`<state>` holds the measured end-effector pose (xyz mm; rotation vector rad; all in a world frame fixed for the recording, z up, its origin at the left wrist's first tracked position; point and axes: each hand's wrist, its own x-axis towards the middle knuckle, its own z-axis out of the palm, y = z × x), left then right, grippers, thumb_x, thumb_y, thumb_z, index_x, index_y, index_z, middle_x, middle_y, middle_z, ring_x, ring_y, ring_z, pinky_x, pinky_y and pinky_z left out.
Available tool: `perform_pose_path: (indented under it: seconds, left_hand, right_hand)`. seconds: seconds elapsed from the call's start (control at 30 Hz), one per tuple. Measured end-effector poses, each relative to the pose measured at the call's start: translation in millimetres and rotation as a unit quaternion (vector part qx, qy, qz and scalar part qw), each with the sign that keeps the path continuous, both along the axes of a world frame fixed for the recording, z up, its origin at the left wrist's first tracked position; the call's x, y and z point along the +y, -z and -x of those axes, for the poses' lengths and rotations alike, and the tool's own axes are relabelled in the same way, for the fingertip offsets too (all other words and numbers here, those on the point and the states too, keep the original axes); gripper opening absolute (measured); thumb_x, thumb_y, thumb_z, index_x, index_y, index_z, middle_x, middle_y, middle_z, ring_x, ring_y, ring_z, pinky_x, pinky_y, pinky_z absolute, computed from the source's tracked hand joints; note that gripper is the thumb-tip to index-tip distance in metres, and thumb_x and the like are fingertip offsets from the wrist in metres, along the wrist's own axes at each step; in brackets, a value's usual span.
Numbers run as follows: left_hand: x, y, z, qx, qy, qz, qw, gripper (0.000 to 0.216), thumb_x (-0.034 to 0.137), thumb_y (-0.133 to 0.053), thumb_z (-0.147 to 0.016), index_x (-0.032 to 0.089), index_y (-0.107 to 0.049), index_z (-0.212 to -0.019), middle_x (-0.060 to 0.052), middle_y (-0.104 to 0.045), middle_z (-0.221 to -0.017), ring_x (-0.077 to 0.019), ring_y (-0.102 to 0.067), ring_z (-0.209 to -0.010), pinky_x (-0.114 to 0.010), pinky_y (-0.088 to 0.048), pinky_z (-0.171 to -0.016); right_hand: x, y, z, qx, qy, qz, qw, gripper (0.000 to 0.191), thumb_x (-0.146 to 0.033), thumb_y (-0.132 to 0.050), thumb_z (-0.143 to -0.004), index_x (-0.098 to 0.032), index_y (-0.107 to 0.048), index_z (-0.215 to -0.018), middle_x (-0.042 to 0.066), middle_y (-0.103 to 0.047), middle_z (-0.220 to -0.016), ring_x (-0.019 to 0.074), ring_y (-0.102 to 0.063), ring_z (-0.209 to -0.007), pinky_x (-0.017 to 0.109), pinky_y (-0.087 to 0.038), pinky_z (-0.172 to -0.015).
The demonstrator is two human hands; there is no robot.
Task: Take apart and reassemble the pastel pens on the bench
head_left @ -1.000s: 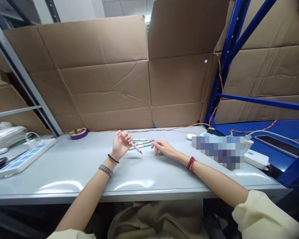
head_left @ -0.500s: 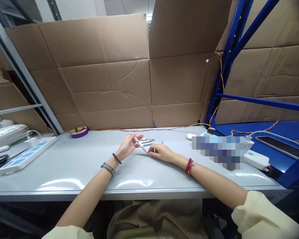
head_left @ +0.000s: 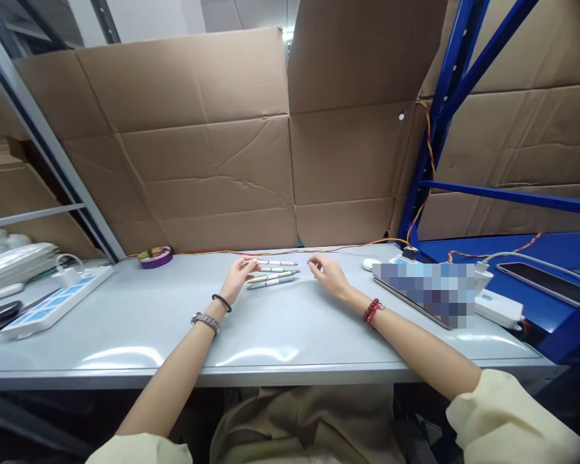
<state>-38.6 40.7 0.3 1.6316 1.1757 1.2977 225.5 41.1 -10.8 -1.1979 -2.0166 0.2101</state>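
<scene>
Several slim pens lie side by side near the middle of the table, pointing right. My left hand [head_left: 236, 281] is at their left ends, its thumb and fingers closed on the end of the farthest pen [head_left: 278, 263], which is white or pale pink. Nearer to me lie a pen with a dark tip [head_left: 275, 277] and a pale blue pen [head_left: 270, 283]. Off the right ends of the pens, my right hand [head_left: 329, 277] hovers at the table with its fingers loosely bent and apart, holding nothing.
A purple tape roll [head_left: 155, 257] sits at the back left, near a white power strip [head_left: 58, 303]. On the right are a tablet-like device with a blurred screen [head_left: 410, 303], a white mouse [head_left: 368, 265] and a phone [head_left: 544, 283]. Cardboard [head_left: 212, 161] walls the back.
The pale pink pen, tilted between both hands before, now lies flat beside the others. My left hand has moved slightly left; my right hand has let go and drawn away to the right.
</scene>
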Motion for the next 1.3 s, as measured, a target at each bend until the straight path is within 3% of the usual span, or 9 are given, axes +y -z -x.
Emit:
perform_pose_path:
  seconds: [0.2, 0.43, 0.53, 0.63, 0.77, 1.03, 1.17, 1.3]
  left_hand:
    - [4, 8.9, 8, 0.204, -0.017, -0.051, 0.977, 0.023, 0.03, -0.054, -0.088, 0.013, -0.057, -0.103, -0.007, -0.059, -0.104, -0.0187, -0.058, -0.092, -0.039, -0.049, -0.08]
    - [8, 10.6, 2, 0.368, -0.062, -0.122, 0.92, 0.032, 0.032, -0.052, -0.088, 0.016, -0.052, -0.116, -0.009, -0.049, -0.123, -0.025, -0.048, -0.112, -0.049, -0.038, -0.094]
    - [13, 11.0, -9, 0.421, -0.045, -0.141, 0.895, 0.04, 0.036, -0.051, -0.088, 0.019, -0.046, -0.124, -0.01, -0.042, -0.132, -0.0278, -0.041, -0.119, -0.053, -0.032, -0.098]
    - [13, 14.8, -19, 0.467, -0.008, -0.137, 0.874, 0.043, 0.039, -0.05, -0.088, 0.019, -0.046, -0.125, -0.01, -0.046, -0.128, -0.028, -0.043, -0.117, -0.053, -0.032, -0.097]
    - [2, 18.8, -25, 0.493, 0.028, -0.136, 0.859, 0.04, 0.038, -0.05, -0.088, 0.018, -0.046, -0.123, -0.009, -0.052, -0.118, -0.0251, -0.05, -0.108, -0.049, -0.038, -0.092]
    - [-15, 12.5, -24, 0.483, 0.076, -0.149, 0.86, 0.03, 0.037, -0.046, -0.088, 0.019, -0.049, -0.111, -0.007, -0.056, -0.1, -0.0208, -0.055, -0.09, -0.037, -0.045, -0.08]
    - [-13, 13.6, -24, 0.471, 0.091, -0.17, 0.861, 0.025, 0.041, -0.046, -0.086, 0.022, -0.051, -0.102, -0.008, -0.05, -0.115, -0.0239, -0.051, -0.103, -0.039, -0.043, -0.088]
    - [-10, 18.4, -25, 0.468, 0.093, -0.187, 0.859, 0.021, 0.04, -0.045, -0.086, 0.021, -0.055, -0.087, -0.01, -0.045, -0.124, -0.0294, -0.036, -0.121, -0.045, -0.034, -0.098]
  right_hand:
    - [10, 11.0, -10, -0.064, 0.043, 0.028, 0.997, 0.022, -0.03, -0.051, -0.089, -0.015, -0.057, -0.103, 0.006, -0.058, -0.107, 0.0194, -0.055, -0.098, 0.04, -0.045, -0.084]
    - [14, 19.2, -9, -0.142, 0.051, 0.069, 0.986, 0.026, -0.03, -0.052, -0.089, -0.016, -0.055, -0.11, 0.007, -0.057, -0.112, 0.0195, -0.057, -0.098, 0.041, -0.048, -0.083]
    - [14, 19.4, -6, -0.154, 0.048, 0.069, 0.984, 0.024, -0.03, -0.052, -0.089, -0.015, -0.056, -0.108, 0.007, -0.057, -0.111, 0.0188, -0.057, -0.096, 0.04, -0.048, -0.083]
    - [14, 19.5, -5, -0.16, 0.035, 0.07, 0.984, 0.023, -0.029, -0.052, -0.089, -0.015, -0.057, -0.107, 0.007, -0.058, -0.109, 0.0178, -0.058, -0.093, 0.038, -0.049, -0.081]
    - [12, 18.5, -5, -0.169, -0.002, 0.076, 0.983, 0.021, -0.028, -0.051, -0.09, -0.014, -0.057, -0.104, 0.006, -0.06, -0.105, 0.0168, -0.059, -0.09, 0.037, -0.05, -0.078]
    - [-4, 9.9, 9, -0.171, -0.075, 0.084, 0.979, 0.017, -0.027, -0.052, -0.089, -0.014, -0.06, -0.096, 0.004, -0.062, -0.098, 0.0153, -0.06, -0.086, 0.035, -0.05, -0.077]
    - [-3, 11.1, 6, -0.148, -0.069, 0.103, 0.981, 0.018, -0.029, -0.053, -0.089, -0.013, -0.06, -0.095, 0.003, -0.062, -0.093, 0.0144, -0.061, -0.081, 0.034, -0.051, -0.074]
    - [2, 11.8, 0, -0.102, -0.055, 0.126, 0.985, 0.018, -0.03, -0.052, -0.089, -0.014, -0.06, -0.092, 0.003, -0.063, -0.092, 0.0131, -0.06, -0.078, 0.032, -0.051, -0.072]
